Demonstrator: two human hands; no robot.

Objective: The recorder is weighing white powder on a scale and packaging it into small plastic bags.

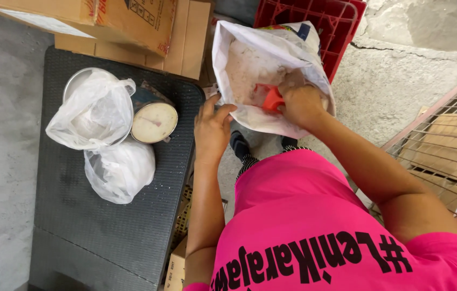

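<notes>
Two hands: left hand (212,129) on white sack (250,64), right hand (299,102) inside.

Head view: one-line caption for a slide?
Right hand holds a red scoop inside an open white sack; left hand grips its edge.

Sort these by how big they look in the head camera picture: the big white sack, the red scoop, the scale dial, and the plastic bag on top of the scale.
1. big white sack
2. plastic bag on the scale
3. scale dial
4. red scoop, though the right hand hides part of it, so its full size is unsure.
</notes>
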